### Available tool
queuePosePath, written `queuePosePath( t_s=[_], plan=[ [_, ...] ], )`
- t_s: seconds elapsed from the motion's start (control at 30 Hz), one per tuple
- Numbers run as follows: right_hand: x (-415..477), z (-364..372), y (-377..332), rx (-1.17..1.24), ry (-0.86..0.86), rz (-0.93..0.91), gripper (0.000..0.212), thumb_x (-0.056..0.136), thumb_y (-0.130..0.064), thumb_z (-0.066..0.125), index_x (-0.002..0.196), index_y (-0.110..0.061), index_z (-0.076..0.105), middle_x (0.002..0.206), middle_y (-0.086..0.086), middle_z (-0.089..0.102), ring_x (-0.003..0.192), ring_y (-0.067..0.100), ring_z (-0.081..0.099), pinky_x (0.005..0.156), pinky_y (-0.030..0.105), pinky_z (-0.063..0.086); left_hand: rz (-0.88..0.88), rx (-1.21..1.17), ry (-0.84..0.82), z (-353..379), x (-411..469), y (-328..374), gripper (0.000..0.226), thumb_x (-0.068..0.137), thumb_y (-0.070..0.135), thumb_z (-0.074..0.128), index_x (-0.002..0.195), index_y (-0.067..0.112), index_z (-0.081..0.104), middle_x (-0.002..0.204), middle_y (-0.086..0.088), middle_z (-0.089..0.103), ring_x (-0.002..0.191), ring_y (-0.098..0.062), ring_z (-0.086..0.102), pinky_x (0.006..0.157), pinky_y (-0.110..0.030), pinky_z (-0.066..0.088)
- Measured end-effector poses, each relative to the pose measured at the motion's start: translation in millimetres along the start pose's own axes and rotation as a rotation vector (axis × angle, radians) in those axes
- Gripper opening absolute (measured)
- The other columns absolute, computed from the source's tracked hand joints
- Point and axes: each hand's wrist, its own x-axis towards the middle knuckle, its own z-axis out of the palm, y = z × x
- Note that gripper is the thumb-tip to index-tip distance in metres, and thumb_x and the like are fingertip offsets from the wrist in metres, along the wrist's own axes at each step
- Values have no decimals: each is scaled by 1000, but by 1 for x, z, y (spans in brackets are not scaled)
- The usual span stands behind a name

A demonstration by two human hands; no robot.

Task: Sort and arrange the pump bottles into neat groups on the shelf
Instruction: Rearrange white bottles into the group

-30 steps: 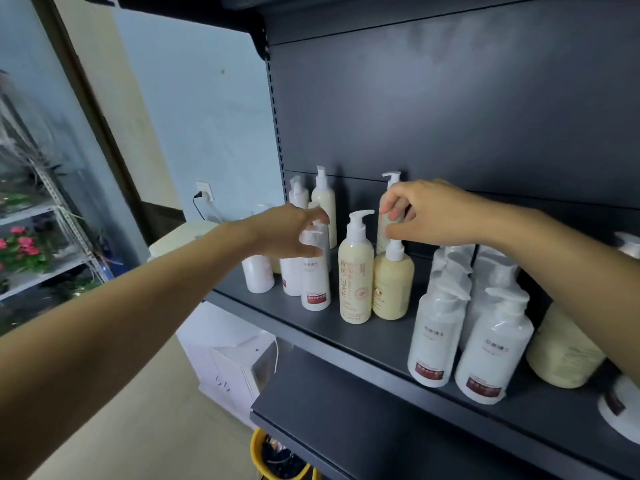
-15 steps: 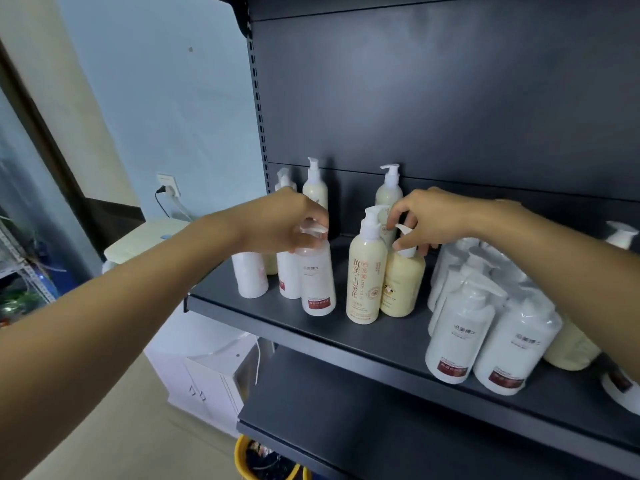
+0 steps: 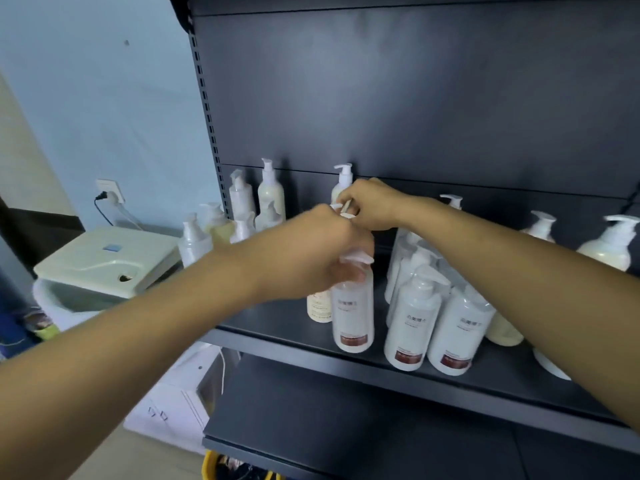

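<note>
My left hand (image 3: 311, 258) grips the pump top of a white bottle with a red label (image 3: 353, 317). The bottle stands near the front edge of the dark shelf (image 3: 277, 337), just left of a group of like white bottles (image 3: 412, 323). Behind it, my right hand (image 3: 374, 206) pinches a white pump head; that bottle's body is hidden by my left hand. A tall cream bottle (image 3: 318, 306) shows under my left wrist. More cream and white bottles (image 3: 270, 192) stand at the back left, and cream ones (image 3: 606, 251) at the right.
A lower dark shelf (image 3: 311, 427) juts out below. Left of the shelving stand a white appliance (image 3: 104, 258) and a white cabinet (image 3: 173, 403), with a wall socket (image 3: 109, 194) above. A yellow-rimmed bin (image 3: 211, 462) sits at the floor.
My left hand has carried the white bottle rightwards past the tall cream bottle, up to the white group. My right hand has closed on a pump head and stays above it.
</note>
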Motion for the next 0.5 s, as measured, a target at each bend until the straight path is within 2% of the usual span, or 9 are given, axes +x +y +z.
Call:
queuePosePath(
  t_s=[0.03, 0.1, 0.17, 0.23, 0.3, 0.37, 0.5],
  plan=[
    [3, 0, 0, 2, -8, -9, 31, 91, -10, 73, 72, -34, 64, 82, 5, 74, 79, 24, 74, 68, 31, 56, -2, 9, -5, 9, 8, 4, 10, 97, 29, 71, 96, 20, 72, 89, 3, 69, 83, -15, 61, 80, -37, 52],
    [5, 0, -1, 18, -38, -22, 24, 93, -7, 67, 85, -30, 71, 88, 6, 75, 84, 23, 69, 75, 31, 53, -2, 12, -13, 22, 21, 7, 11, 96, 30, 69, 97, 20, 72, 92, 0, 68, 88, -21, 64, 79, -41, 55],
    [5, -1, 0, 43, -41, -13, 14, 95, -12, 70, 106, -19, 75, 102, 8, 76, 95, 22, 69, 84, 32, 54, -17, 16, -45, 31, 33, 9, 13, 97, 26, 69, 87, 18, 66, 85, 0, 64, 85, -22, 62, 76, -40, 54],
    [7, 0, 1, 60, -44, -5, 21, 94, -15, 73, 115, -17, 74, 107, 8, 77, 101, 24, 72, 89, 33, 57, -26, 16, -67, 37, 40, 9, 20, 97, 24, 70, 81, 24, 58, 79, 4, 55, 82, -22, 57, 72, -35, 47],
    [7, 1, 3, 68, -55, -5, 23, 94, -17, 76, 116, -18, 74, 108, 6, 78, 102, 23, 74, 81, 27, 57, -34, 17, -74, 43, 44, 7, 9, 98, 24, 70, 92, 17, 69, 84, 2, 60, 86, -21, 57, 73, -28, 39],
    [7, 2, 6, 84, -45, -3, 23, 94, -21, 77, 116, -19, 73, 108, 4, 78, 101, 21, 74, 70, 19, 51, -49, -3, -69, 49, 48, 4, 13, 98, 22, 70, 103, 11, 74, 92, -3, 68, 90, -21, 60, 73, -26, 38],
    [5, 1, 9, 38, 41, -34, 19, 92, -20, 75, 111, -20, 74, 106, 3, 78, 100, 21, 71, 73, 25, 47, -41, -41, -53, 50, 50, 11, 19, 99, 19, 68, 115, 11, 73, 104, -3, 73, 95, -18, 65, 83, -28, 49]
  ],
)
